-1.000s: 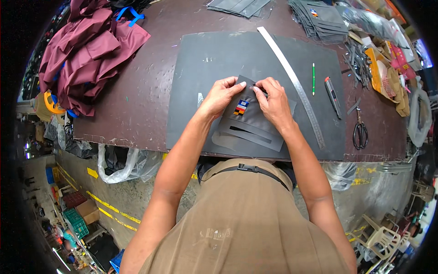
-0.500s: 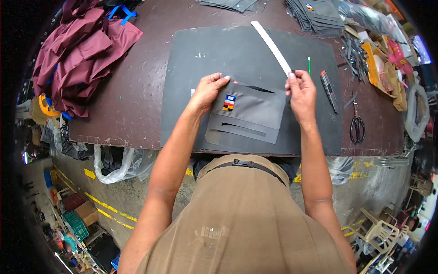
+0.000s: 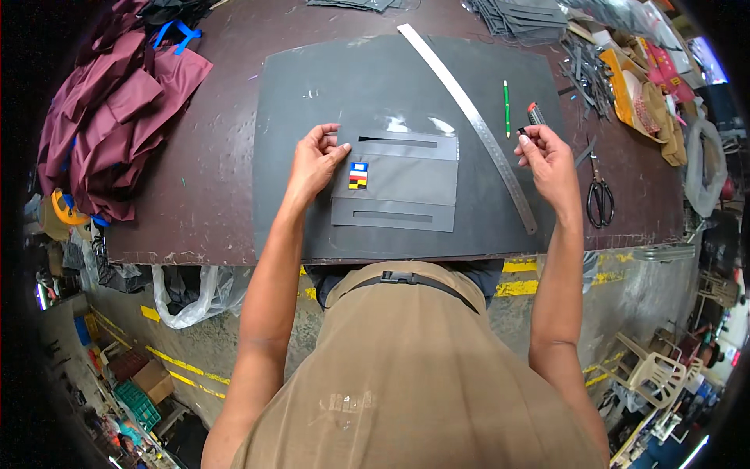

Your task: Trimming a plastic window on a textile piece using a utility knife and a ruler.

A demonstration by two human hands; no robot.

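- Grey panel (image 3: 394, 181): a rectangular fabric piece with two slots and a small striped label (image 3: 358, 175), being kept flat on the dark mat (image 3: 312, 102), near the mat's front edge. Its long axis is running left to right across the person.
- Left hand (image 3: 315, 160): being pressed on the panel's upper left corner, fingers curled over the edge beside the label; a pinch on the corner is judged likely, though the thumb is partly hidden.
- Right hand (image 3: 547, 156): being held well to the right of the panel, apart from it, fingertips pinched on a small dark item (image 3: 522, 131) too small to identify. The panel is lying to this hand's left, so the left hand is much the nearer.
- Steel ruler (image 3: 469, 117): being left diagonally on the mat, between the panel and the right hand, its near end by the mat's front right.
- Green pen (image 3: 506, 108) and a small cutter (image 3: 536, 114): lying just beyond the right hand.
- Scissors (image 3: 600, 195): lying on the brown table (image 3: 211, 195), right of the mat.
- Maroon cloth (image 3: 117, 117): heaped at the table's far left.
- Grey cut pieces (image 3: 523, 16): stacked at the far edge.
- Containers: none are being shown near the hands.
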